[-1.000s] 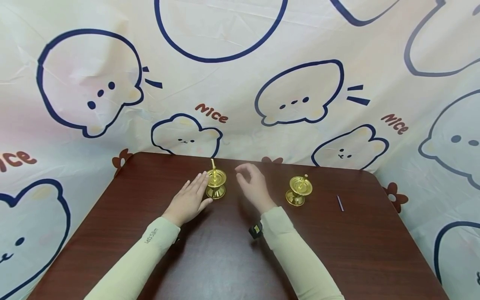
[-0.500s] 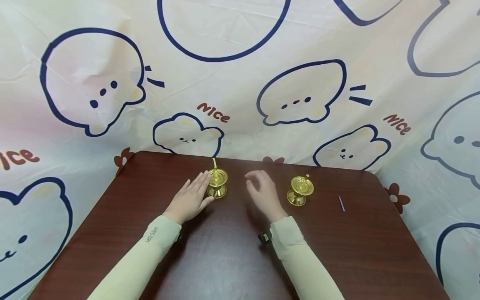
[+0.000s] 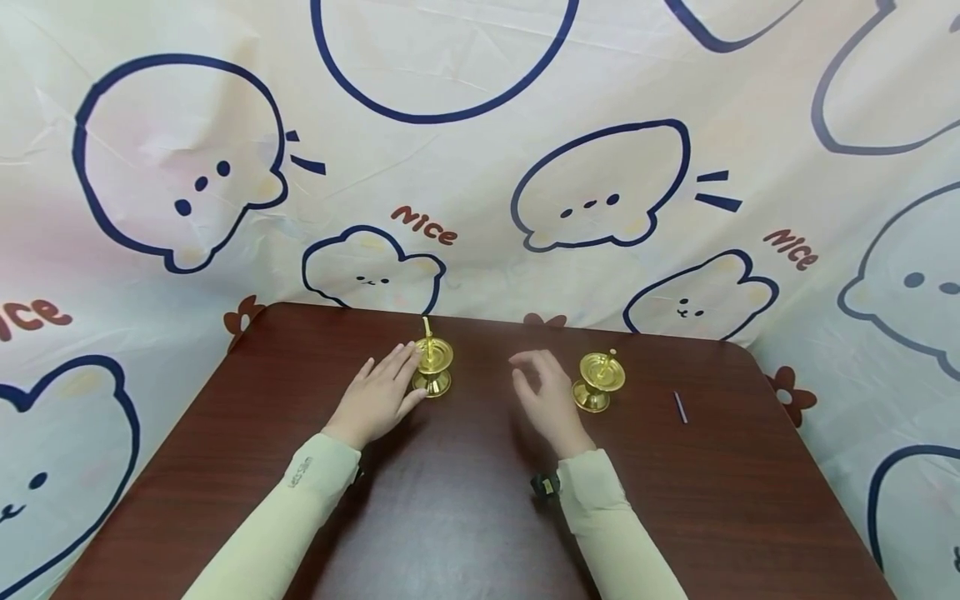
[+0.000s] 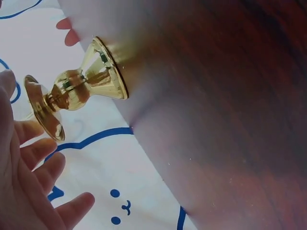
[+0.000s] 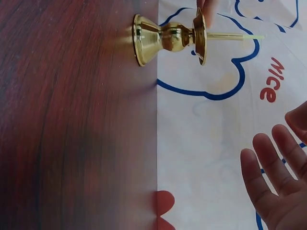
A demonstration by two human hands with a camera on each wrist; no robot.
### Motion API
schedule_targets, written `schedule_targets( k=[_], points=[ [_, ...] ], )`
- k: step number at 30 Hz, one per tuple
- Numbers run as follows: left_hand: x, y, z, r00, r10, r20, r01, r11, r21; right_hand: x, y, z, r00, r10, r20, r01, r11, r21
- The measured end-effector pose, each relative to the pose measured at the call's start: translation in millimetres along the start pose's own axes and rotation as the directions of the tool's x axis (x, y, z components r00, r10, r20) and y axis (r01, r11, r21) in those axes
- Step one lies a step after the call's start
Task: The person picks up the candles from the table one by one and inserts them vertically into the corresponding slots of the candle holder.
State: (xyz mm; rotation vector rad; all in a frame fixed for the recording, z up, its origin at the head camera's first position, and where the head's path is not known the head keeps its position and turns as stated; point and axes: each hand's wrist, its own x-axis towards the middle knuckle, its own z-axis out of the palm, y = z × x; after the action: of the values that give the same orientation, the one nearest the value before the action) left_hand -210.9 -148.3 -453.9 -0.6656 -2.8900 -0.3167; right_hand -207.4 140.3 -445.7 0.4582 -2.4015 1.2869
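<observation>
A brass candle holder point(image 3: 431, 384), a dish on a flared foot, stands upright on the table. Out of its dish rises a thin brass stem with a pale tip point(image 5: 253, 37). My left hand point(image 3: 377, 400) lies along its left side with straight fingers, at the dish rim; whether they touch it I cannot tell. The left wrist view shows these fingers point(image 4: 50, 170) beside the dish. My right hand point(image 3: 547, 402) hovers with loosely bent fingers and nothing in them. Just right of it stands a second brass candle holder point(image 3: 591, 395) with a shorter stem.
A thin purplish stick point(image 3: 680, 407) lies on the dark brown table point(image 3: 450, 517), right of the second holder. A white cloth point(image 3: 480, 183) printed with cartoon outlines hangs behind the table and at its sides.
My right hand has moved right and slightly nearer to me, away from the left candle holder towards the other one. The left hand and both holders have stayed in place.
</observation>
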Motion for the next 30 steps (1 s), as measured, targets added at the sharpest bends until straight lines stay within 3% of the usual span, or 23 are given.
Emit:
schedule_targets(
  k=[6, 11, 18, 24, 30],
  points=[
    [-4.2, 3.3, -0.6, 0.997, 0.016, -0.077, -0.015, 1.000, 0.014, -6.4, 5, -9, 0.998, -0.042, -0.039, 0.042, 0.999, -0.006],
    [-9.9, 11.6, -5.6, 0.989, 0.081, -0.127, -0.073, 0.995, 0.072, -11.4, 9, -20, 0.996, -0.057, -0.075, 0.056, 0.998, -0.018],
    [-11.5, 28.9, -5.0, 0.945, 0.215, -0.247, -0.180, 0.971, 0.157, -18.5, 12, -38, 0.990, -0.090, -0.112, 0.088, 0.996, -0.028],
    [-8.4, 49.1, -1.6, 0.908, 0.299, -0.294, -0.263, 0.952, 0.156, -22.7, 16, -53, 0.985, -0.099, -0.143, 0.093, 0.994, -0.051],
    [-2.7, 67.8, -3.3, 0.893, 0.329, -0.308, -0.292, 0.943, 0.161, -26.8, 24, -68, 0.972, -0.125, -0.200, 0.111, 0.991, -0.079]
  ],
)
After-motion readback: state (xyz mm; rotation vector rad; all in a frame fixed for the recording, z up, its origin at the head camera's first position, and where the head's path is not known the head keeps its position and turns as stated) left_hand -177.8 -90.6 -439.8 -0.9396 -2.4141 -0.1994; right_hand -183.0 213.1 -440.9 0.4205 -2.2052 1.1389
